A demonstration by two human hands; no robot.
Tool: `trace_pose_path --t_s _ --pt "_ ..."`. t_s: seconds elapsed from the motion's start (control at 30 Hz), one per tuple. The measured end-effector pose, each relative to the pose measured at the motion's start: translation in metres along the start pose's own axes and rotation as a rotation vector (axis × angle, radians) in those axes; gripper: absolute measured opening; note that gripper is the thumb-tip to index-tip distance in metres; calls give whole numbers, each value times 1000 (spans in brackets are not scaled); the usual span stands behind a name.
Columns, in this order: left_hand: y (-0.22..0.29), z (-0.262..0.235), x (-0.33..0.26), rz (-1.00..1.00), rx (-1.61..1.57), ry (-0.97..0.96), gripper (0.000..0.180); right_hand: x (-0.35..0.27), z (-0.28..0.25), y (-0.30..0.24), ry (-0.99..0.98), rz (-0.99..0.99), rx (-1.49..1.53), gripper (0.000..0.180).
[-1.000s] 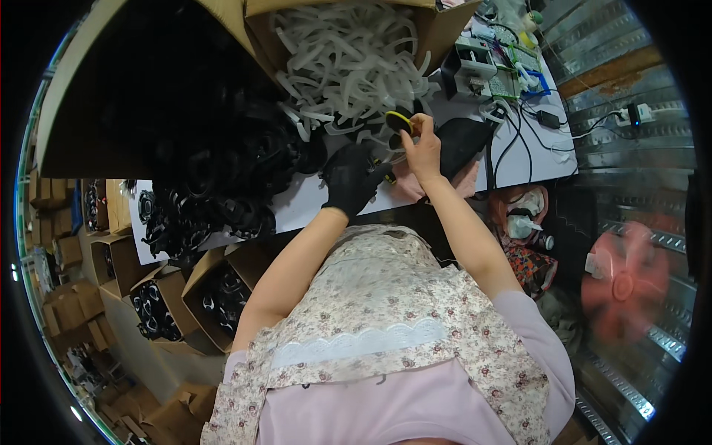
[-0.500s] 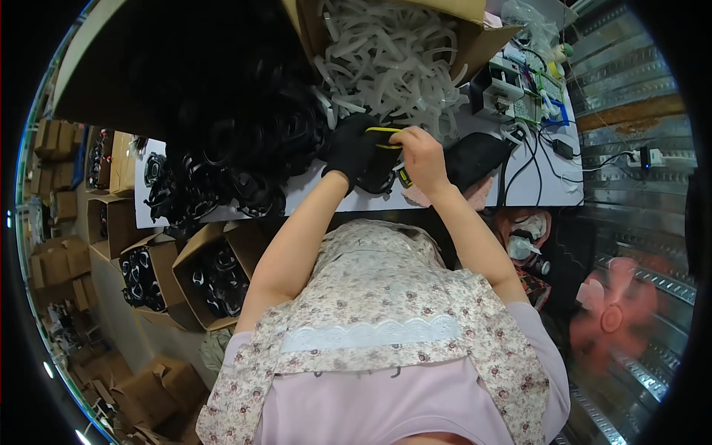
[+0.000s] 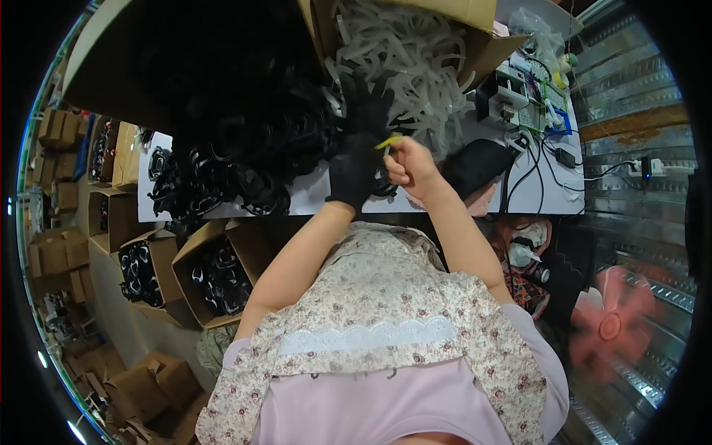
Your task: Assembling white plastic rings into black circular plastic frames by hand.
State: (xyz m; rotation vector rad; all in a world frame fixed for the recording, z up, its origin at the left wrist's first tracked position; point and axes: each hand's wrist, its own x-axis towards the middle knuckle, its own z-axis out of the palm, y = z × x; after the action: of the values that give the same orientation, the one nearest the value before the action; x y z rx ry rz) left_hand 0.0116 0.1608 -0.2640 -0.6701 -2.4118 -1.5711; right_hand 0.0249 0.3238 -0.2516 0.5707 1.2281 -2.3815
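Observation:
My left hand (image 3: 357, 144), in a black glove, stretches forward at the edge of the clear plastic strips (image 3: 404, 55). Its fingers are spread, and I see nothing held in them. Close to its right, my bare right hand (image 3: 414, 169) is closed around a slim yellow tool (image 3: 389, 141), mostly hidden by the fingers; its exact kind does not show. A dark curved part (image 3: 383, 184) lies on the white table between my wrists, partly covered. Left of the glove, a heap of black plastic parts (image 3: 252, 141) spreads over the table.
A cardboard box (image 3: 480, 13) holds the strips. Black cloth (image 3: 478, 167), cables (image 3: 535, 167) and small electrical devices (image 3: 504, 96) lie to the right. Cartons of parts (image 3: 215, 278) stand below on the left; a red fan (image 3: 612, 324) spins at the lower right.
My left hand has moved forward off the yellow tool, its fingers now spreading toward the strips. My right hand keeps the tool and has turned, its fingers curled more tightly.

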Motion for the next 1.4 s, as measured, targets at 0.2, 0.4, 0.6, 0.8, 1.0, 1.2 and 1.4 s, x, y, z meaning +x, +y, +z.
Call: trace_pose_path --t_s 0.2,0.4,0.6,0.8,1.0,1.2,1.4 --pt "-34 -10 8 -444 -381 -9 25 -21 -5 -27 -262 -248 129 50" --pt "-11 -18 11 -382 -452 -200 26 -27 30 -12 42 -778 -949 32" --pt "8 -30 5 -379 8 -213 34 -24 33 5 199 -823 -865 18" --pt "-14 -23 -24 -701 -315 -258 28 -20 35 33 259 -1038 -1386 18" --pt "-77 -2 -35 -729 -568 83 30 -18 46 35 179 -1060 -1323 30" --pt "-19 -25 -23 -498 -278 97 18 -13 41 39 172 -948 -1557 22" --pt "-13 -22 -36 -271 -88 -10 24 9 34 50 287 -379 -1650 17"
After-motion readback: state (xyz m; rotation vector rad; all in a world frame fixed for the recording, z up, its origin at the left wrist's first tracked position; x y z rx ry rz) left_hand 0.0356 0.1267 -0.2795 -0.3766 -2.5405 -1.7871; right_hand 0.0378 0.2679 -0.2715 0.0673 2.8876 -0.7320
